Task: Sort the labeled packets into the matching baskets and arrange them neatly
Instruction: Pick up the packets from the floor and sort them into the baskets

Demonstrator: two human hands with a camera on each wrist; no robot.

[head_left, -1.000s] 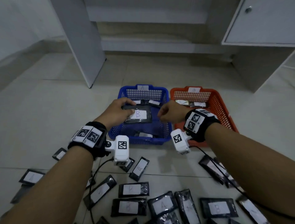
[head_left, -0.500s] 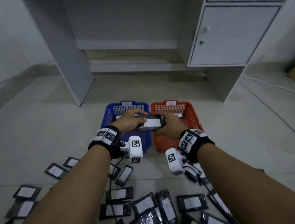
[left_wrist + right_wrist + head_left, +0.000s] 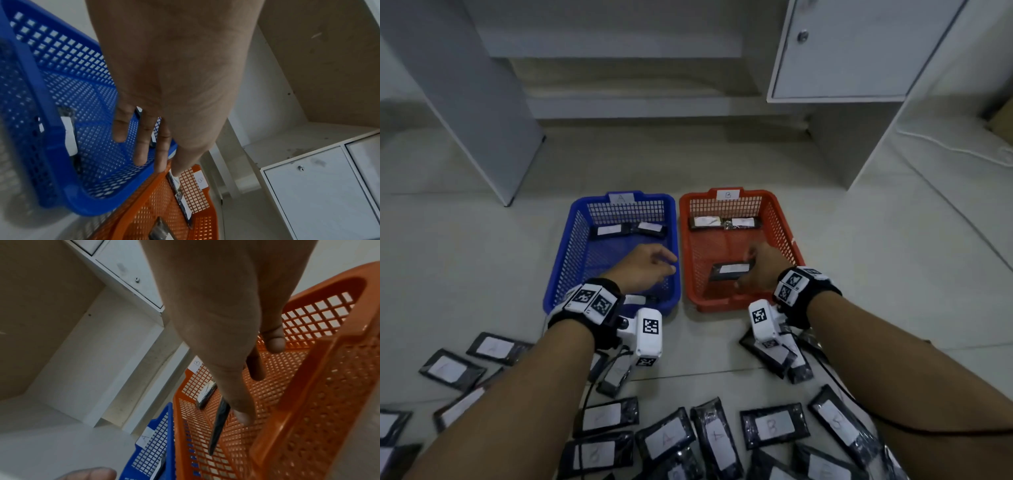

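Pale tiled floor [image 3: 465, 260] across the frame, with a white desk leg [image 3: 482, 102] at upper left and a white cabinet door [image 3: 859, 51] with a small knob at upper right. At centre, side by side and touching: blue basket [image 3: 561, 270] tagged A on the left, orange basket [image 3: 787, 236] tagged B on the right, each with two labeled packets along its far wall. Along the bottom edge, loose packets [image 3: 774, 428] scattered on the floor, black with white labels, some reading A or B.

Left hand [image 3: 643, 267] over the blue basket, palm down, fingers [image 3: 141, 146] straight and spread, grasping nothing. Right hand [image 3: 763, 270] low inside the orange basket, thumb and fingertips pinching the right end of a black packet [image 3: 731, 270], seen edge-on in the right wrist view [image 3: 219, 423]; label facing up, letter too blurred to read here. Contact with the basket floor cannot be told.

Half a second ago, both hands on that one packet above the seam between the baskets; now left hand released and drawn back over the blue basket, packet carried down into the orange one by the right alone.
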